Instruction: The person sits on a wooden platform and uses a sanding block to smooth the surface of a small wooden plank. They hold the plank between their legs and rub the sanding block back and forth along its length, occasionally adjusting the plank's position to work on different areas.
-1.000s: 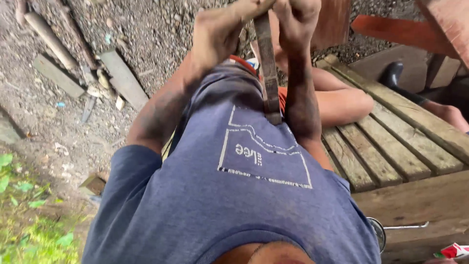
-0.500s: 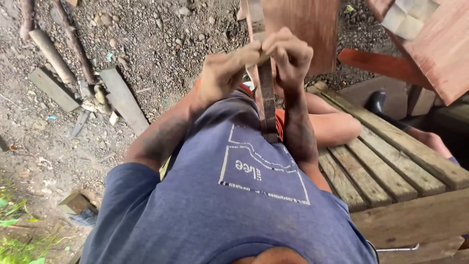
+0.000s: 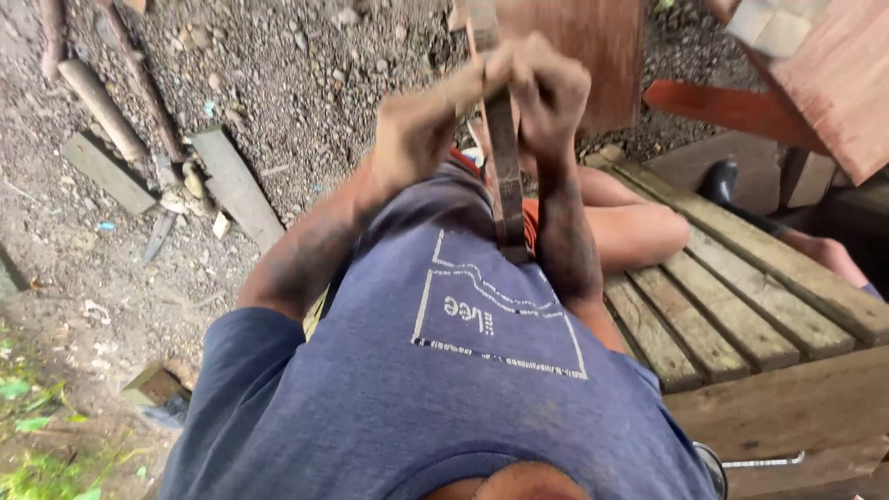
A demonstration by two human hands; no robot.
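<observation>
Both hands have dropped slightly lower: left hand (image 3: 417, 130) and right hand (image 3: 546, 88) stay clenched around the narrow wooden strip (image 3: 505, 176), beside the slatted bench (image 3: 741, 315).

An outdoor woodworking yard is shown: bare gravelly ground (image 3: 306, 83) is strewn with timber offcuts (image 3: 236, 185), and a slatted wooden bench (image 3: 741, 306) and reddish boards (image 3: 833, 83) are seen.

Both hands (image 3: 482, 111) lowered (slightly) along the strip (image 3: 505, 176).

Left hand (image 3: 417, 130), right hand (image 3: 546, 88) grip narrow wooden strip (image 3: 505, 176) upright.
</observation>
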